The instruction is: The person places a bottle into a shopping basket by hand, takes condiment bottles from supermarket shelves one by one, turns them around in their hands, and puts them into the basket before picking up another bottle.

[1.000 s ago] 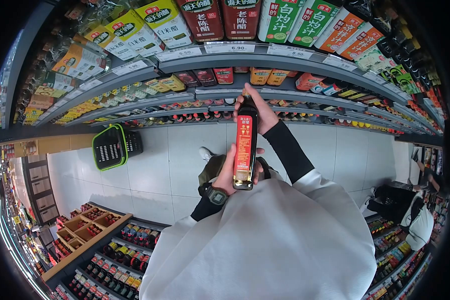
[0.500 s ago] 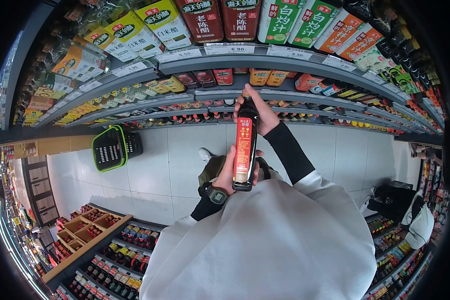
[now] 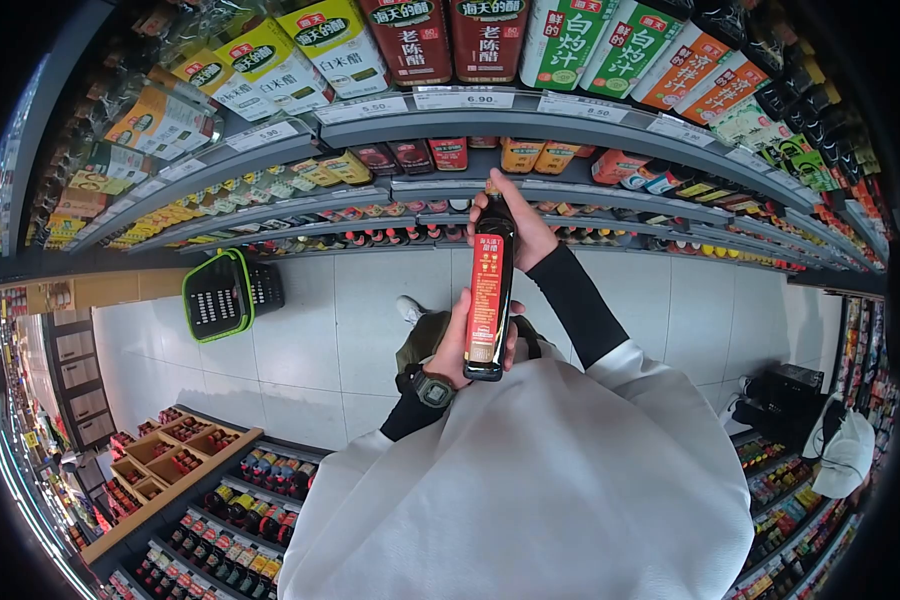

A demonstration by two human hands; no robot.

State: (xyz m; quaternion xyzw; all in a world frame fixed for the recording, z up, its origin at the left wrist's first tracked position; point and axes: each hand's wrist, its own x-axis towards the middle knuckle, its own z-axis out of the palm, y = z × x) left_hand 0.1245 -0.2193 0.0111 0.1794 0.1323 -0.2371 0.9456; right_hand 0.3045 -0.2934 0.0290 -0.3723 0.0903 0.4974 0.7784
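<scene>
A dark glass bottle with a red label (image 3: 487,295) lies across both of my hands, its neck pointing toward the shelves. Around its base end is my left hand (image 3: 454,345), with a watch (image 3: 434,391) on the wrist and the thumb along the label's edge. My right hand (image 3: 525,228) grips the neck, the fingers partly hidden behind it. The label's side with small print faces up. Past the bottle, a shelf edge with price tags (image 3: 463,99) carries brown-red labelled bottles (image 3: 486,42).
A black basket with a green rim (image 3: 217,296) stands on the tiled floor (image 3: 300,340) at left. Wooden display bins (image 3: 160,450) and lower shelves are at bottom left. A person in a white top (image 3: 843,452) is at far right, near more shelves.
Both hands and the bottle have hardly moved. At the right, the person in white has shifted slightly, and another person seen earlier near the far shelf is no longer visible.
</scene>
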